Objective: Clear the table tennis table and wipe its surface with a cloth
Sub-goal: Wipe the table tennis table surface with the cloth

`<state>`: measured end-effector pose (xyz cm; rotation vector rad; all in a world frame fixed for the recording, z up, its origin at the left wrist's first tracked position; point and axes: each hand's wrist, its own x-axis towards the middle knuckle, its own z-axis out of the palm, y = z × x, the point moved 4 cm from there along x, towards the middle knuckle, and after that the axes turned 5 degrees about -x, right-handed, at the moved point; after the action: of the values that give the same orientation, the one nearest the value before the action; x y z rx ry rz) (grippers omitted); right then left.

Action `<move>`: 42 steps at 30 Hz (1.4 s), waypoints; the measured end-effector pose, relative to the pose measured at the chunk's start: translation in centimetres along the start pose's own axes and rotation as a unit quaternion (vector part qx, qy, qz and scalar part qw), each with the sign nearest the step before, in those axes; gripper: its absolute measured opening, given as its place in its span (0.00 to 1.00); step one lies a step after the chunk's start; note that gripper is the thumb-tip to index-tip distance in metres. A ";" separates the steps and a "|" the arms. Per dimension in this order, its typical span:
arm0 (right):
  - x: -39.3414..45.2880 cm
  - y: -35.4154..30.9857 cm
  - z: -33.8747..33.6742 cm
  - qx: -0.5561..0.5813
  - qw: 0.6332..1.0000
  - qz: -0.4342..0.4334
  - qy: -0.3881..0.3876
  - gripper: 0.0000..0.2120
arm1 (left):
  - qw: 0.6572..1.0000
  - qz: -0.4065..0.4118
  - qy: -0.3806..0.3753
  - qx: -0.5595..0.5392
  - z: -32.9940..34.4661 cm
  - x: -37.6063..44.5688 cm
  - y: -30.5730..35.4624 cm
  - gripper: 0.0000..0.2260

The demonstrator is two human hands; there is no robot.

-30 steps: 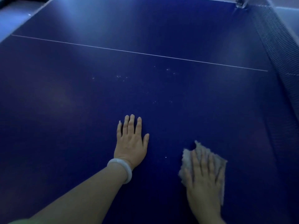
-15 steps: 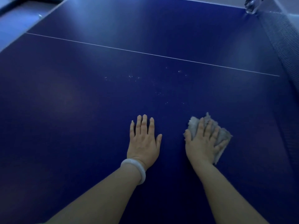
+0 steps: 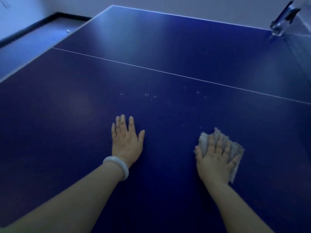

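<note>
The dark blue table tennis table (image 3: 67, 132) fills the view, with a thin white line (image 3: 168, 74) running across it. My left hand (image 3: 126, 140) rests flat on the surface, fingers straight, a pale bangle on the wrist. To its right, my right hand (image 3: 216, 158) presses a crumpled grey cloth (image 3: 234, 148) flat against the table with spread fingers. Small pale specks (image 3: 149, 95) lie scattered on the surface beyond both hands.
The net (image 3: 301, 47) runs along the right edge, fixed by a metal clamp post (image 3: 281, 26) at the far right corner. The table's left edge (image 3: 25, 63) drops to a floor with a dark skirting board (image 3: 42, 22) along the wall.
My right hand slid the cloth forward from close to me until it was level with my left hand. The view has tilted up, showing more of the far end.
</note>
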<state>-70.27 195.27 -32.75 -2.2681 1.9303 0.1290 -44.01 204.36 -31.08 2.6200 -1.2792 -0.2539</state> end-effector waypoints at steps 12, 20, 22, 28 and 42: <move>7.8 1.3 -1.5 -0.003 0.999 0.025 -0.023 0.40 | 0.997 -0.056 0.010 0.049 1.8 1.4 -0.1 0.35; 9.1 -6.1 -0.9 -0.073 0.962 -0.262 0.000 0.34 | 0.997 -0.060 0.016 0.041 1.6 1.5 -0.1 0.37; 12.9 -2.2 -1.9 -0.051 0.988 -0.144 0.002 0.33 | 0.998 -0.059 0.015 0.036 1.6 1.5 -0.1 0.36; 22.6 1.6 -4.0 0.025 0.997 0.073 -0.030 0.36 | 0.998 -0.058 0.017 0.035 1.7 1.5 0.0 0.35; 18.1 -11.9 -2.9 -0.110 0.928 -0.356 -0.016 0.29 | 0.998 -0.055 0.020 0.029 1.5 1.5 0.1 0.38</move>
<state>-55.74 178.96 -32.19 -2.9284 1.0028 0.2941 -43.52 202.97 -32.56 2.7328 -1.1490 -0.1839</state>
